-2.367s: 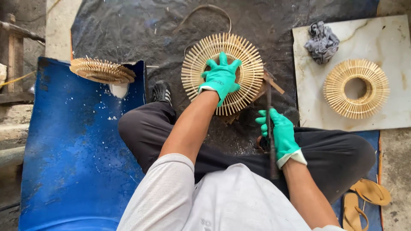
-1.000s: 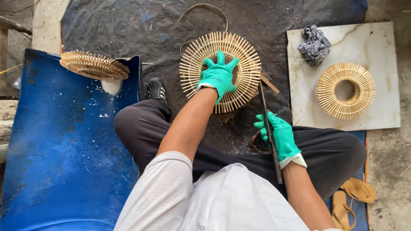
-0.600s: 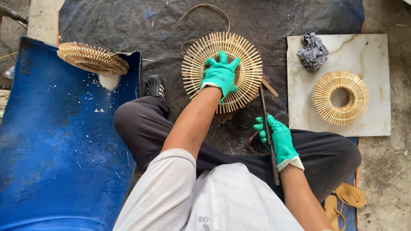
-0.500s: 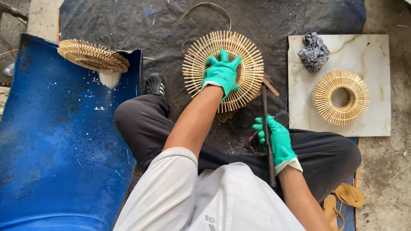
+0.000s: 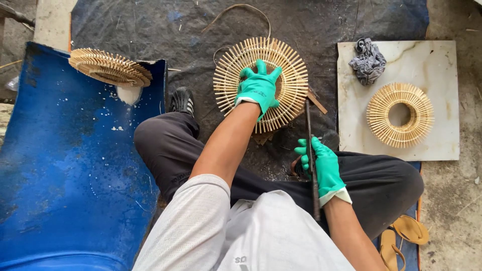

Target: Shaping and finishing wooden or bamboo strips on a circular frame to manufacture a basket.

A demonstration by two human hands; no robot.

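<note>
— Pressing down, the left hand (image 5: 259, 90) is spread flat on the bamboo-stick ring (image 5: 260, 83), laid on the dark tarp (image 5: 150, 25)?
— Yes; fingers splayed, nothing gripped. A long dark blade (image 5: 311, 155) is clenched by the right hand (image 5: 321, 165), just beside that ring. Two similar rings are seen set aside.

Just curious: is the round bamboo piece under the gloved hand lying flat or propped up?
Flat: the bamboo ring lies on the dark mat, left hand spread on it.
</note>
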